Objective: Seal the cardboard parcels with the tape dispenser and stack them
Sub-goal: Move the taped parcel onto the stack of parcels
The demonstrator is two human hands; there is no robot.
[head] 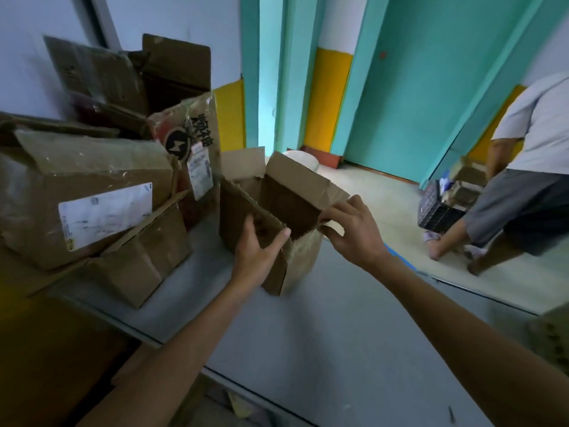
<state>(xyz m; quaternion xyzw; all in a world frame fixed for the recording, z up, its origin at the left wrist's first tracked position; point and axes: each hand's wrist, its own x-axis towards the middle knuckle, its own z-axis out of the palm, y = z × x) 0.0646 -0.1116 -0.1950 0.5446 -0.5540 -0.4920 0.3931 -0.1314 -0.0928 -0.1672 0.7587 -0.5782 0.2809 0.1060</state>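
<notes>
Left grip [260,245] curls round one flap of the box [298,263] between them; right grip [354,229] pinches the other, probably to fold both shut.

Right edge crops the person [542,134]; the rear cartons [92,69] are blurred.

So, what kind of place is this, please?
Probably a parcel packing or storage room: worn cardboard boxes with shipping labels piled on a grey table, one open box, and another person bent over a crate on the floor.
</notes>
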